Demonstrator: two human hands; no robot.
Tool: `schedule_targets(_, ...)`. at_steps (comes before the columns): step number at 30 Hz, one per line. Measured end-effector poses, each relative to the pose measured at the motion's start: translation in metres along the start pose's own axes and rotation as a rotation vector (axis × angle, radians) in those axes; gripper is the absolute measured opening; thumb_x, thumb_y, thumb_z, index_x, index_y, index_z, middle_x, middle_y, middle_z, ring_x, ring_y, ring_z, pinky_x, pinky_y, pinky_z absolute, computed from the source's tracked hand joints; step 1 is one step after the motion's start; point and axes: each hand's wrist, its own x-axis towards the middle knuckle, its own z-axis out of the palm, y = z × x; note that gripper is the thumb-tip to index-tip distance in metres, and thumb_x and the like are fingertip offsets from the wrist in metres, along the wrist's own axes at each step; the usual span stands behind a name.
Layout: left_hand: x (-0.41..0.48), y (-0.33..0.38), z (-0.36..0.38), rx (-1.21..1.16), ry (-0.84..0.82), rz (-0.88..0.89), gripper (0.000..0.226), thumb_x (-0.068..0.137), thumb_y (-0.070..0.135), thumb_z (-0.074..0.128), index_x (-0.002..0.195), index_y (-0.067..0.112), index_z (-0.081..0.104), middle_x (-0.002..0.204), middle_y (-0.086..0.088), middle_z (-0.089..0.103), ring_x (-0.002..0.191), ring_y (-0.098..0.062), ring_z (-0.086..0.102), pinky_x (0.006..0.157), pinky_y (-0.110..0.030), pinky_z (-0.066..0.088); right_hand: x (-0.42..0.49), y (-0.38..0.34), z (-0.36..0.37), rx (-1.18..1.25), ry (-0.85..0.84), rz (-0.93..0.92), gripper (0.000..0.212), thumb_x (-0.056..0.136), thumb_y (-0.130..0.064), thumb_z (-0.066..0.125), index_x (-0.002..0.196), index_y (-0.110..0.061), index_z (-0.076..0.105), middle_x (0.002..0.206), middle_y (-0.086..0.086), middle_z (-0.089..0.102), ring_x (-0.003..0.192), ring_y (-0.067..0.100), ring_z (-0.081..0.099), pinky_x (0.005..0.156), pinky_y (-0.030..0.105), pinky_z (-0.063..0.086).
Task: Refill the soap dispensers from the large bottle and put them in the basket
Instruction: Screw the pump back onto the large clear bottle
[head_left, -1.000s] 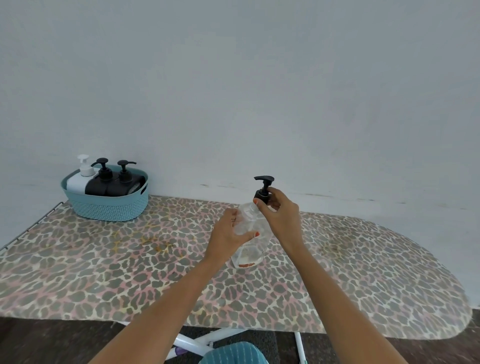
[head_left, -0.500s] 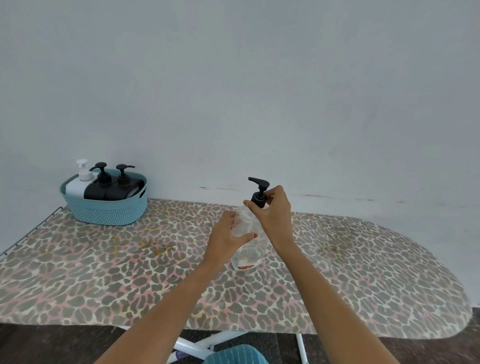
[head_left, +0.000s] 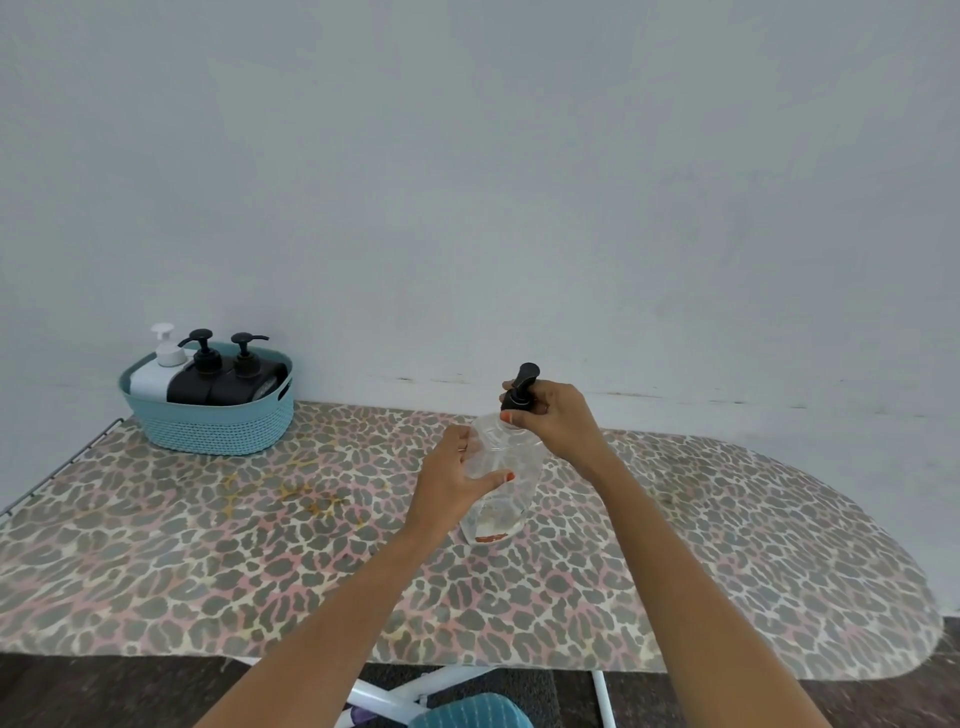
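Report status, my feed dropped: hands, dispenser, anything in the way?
Left hand grips clear dispenser, upright on ironing board. Right hand pinches its black pump. Path to basket open; three dispensers already inside.

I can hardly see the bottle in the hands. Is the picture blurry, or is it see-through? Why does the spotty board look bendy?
Head view: sharp, not blurry; the clear bottle is see-through, so the spotted board shows through it; only its black pump stands out; the wide lens curves the board's edges; light soft, no glare.

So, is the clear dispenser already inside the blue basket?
No, the clear dispenser stands on the ironing board, apart from the basket.
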Motion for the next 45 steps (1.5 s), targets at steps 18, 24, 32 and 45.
schedule_targets(18,0.002,0.003,0.0,-0.012,0.0,-0.008,0.065,0.065,0.032,0.082,0.118,0.015,0.046,0.115,0.0,0.057,0.107,-0.013,0.052,0.092,-0.023,0.04,-0.003,-0.005,0.005,-0.132,0.186,-0.032,0.028,0.071,-0.014,0.077,0.096,-0.005,0.068,0.095,0.012,0.065,0.082,0.018,0.058,0.071,0.013,0.041)
schedule_targets(24,0.002,0.002,-0.003,-0.014,-0.014,-0.013,0.061,0.065,0.033,0.081,0.112,0.023,0.044,0.104,0.011,0.051,0.102,-0.008,0.051,0.087,-0.021,0.039,-0.001,-0.015,-0.01,-0.092,-0.014,0.005,0.023,0.077,-0.003,0.069,0.099,-0.005,0.068,0.092,0.005,0.07,0.093,0.018,0.065,0.071,0.01,0.045)
schedule_targets(32,0.001,0.003,-0.003,-0.015,-0.018,-0.006,0.063,0.066,0.031,0.081,0.116,0.019,0.045,0.107,0.008,0.053,0.103,-0.009,0.051,0.089,-0.02,0.038,0.005,-0.014,-0.02,-0.006,-0.116,0.045,0.03,0.075,0.001,0.069,0.104,-0.004,0.066,0.102,0.01,0.07,0.095,0.018,0.065,0.078,0.015,0.047)
schedule_targets(45,0.001,0.002,0.0,-0.004,-0.016,-0.014,0.065,0.065,0.034,0.081,0.117,0.018,0.045,0.113,0.001,0.057,0.106,-0.013,0.053,0.093,-0.024,0.041,-0.003,-0.017,0.007,-0.133,0.144,-0.056,0.038,0.069,-0.014,0.078,0.104,-0.021,0.065,0.085,0.017,0.065,0.08,0.024,0.059,0.073,0.026,0.048)
